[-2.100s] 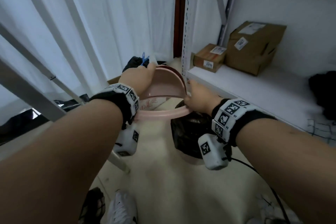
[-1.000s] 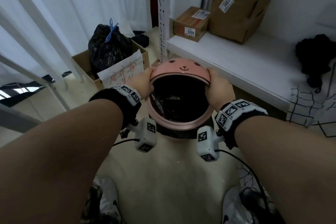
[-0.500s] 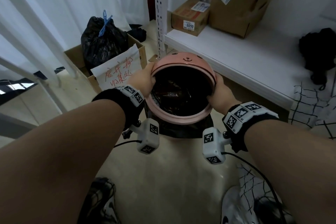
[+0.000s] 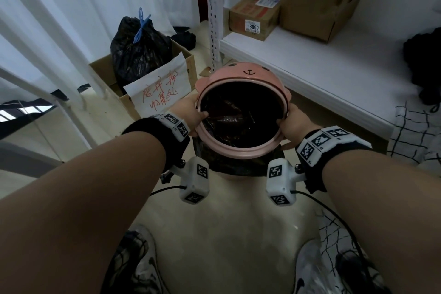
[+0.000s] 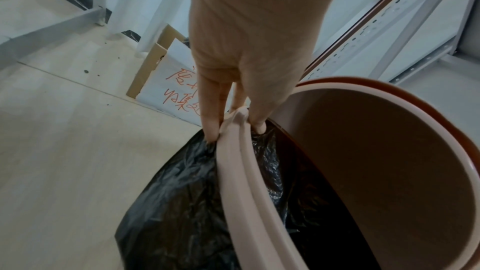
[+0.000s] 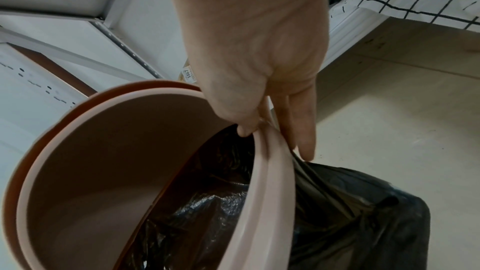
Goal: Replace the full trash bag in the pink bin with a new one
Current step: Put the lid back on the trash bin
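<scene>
Nearest the camera, two shoes [image 4: 140, 267] stand on the pale floor [image 4: 226, 234], with both forearms reaching out above them. A white marker block [image 4: 194, 180] hangs under each wrist.

The left hand [image 4: 188, 111] pinches the left side of a pink ring [image 4: 241, 154] that sits on top of the pink bin: the thumb lies inside the rim and the fingers [image 5: 210, 116] run down outside, against the black trash bag [image 5: 182, 202]. The right hand [image 4: 292, 124] grips the right side of the ring in the same way, thumb inside and fingers [image 6: 301, 130] outside, touching the bag. The bag lines the bin; its edge is folded over and hangs out below the ring, and crumpled wrappers show inside it. The bin's pink lid [image 4: 245, 74], with a small bear face on it, stands tipped up at the far side of the opening.

Further left, a cardboard box [image 4: 107, 71] on the floor holds a tied black bag [image 4: 138, 52] with a blue tie, and a white sheet with red handwriting [image 4: 160, 93] is fixed to the box's front. To the right runs a white shelf [image 4: 310, 64] carrying a small carton [image 4: 253, 14] and a big carton [image 4: 327, 0]. White curtains [image 4: 71, 7] hang behind
</scene>
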The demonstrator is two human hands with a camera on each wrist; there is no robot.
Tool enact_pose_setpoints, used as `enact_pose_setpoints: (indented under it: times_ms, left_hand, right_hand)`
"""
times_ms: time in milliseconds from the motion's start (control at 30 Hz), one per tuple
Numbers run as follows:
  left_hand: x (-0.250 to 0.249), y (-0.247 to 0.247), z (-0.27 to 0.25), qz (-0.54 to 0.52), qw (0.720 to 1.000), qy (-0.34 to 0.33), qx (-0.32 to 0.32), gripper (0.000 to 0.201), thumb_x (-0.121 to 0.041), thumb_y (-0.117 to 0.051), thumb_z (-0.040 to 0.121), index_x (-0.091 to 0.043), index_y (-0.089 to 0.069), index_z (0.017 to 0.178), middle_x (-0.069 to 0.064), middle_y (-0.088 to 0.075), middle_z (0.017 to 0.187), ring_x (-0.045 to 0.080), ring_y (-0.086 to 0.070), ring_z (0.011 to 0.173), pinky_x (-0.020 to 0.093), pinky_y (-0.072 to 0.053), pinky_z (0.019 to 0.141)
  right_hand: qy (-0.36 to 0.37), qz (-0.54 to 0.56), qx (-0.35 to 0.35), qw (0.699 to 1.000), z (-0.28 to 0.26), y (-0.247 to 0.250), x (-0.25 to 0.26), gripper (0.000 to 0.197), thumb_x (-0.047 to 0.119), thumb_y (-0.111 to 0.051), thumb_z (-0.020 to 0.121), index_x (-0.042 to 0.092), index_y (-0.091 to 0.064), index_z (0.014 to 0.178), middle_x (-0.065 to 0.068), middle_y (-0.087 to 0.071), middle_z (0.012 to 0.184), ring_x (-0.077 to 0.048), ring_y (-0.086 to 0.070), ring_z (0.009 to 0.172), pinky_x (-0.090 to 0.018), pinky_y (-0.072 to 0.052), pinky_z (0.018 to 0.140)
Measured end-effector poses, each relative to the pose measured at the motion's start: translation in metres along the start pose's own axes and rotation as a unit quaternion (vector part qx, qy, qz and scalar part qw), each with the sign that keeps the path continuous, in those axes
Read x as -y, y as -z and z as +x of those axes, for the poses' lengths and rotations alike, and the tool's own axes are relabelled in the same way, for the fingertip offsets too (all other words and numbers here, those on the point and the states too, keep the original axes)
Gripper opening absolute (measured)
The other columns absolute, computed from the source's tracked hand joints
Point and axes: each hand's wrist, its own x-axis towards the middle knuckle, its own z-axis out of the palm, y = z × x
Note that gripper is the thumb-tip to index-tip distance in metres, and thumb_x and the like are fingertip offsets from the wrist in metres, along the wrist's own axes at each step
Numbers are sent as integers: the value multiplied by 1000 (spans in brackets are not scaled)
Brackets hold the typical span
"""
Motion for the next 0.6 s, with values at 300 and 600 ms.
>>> enact_pose_setpoints:
  times_ms: [300, 600]
  left_hand:
    - [0, 2, 7, -6, 999, 28, 17, 33, -14, -50, 96, -15, -50, 130, 19, -67, 102, 39, -69, 85, 43, -59, 58]
    - [1, -3, 2, -29, 999, 12, 17, 42, -18, -44, 99, -21, -38, 140, 18, -63, 114, 42, -65, 97, 55, -56, 77]
  right_hand:
    - [-16, 10, 25, 1000, 1, 3, 0, 36, 15, -41, 93, 16, -37, 129, -21, -59, 116, -42, -61, 103, -55, -50, 92]
    - [-18, 15, -4, 1000, 4, -3, 3, 38, 17, -37, 95, 15, -35, 133, -24, -57, 123, -41, -58, 111, -47, -48, 90]
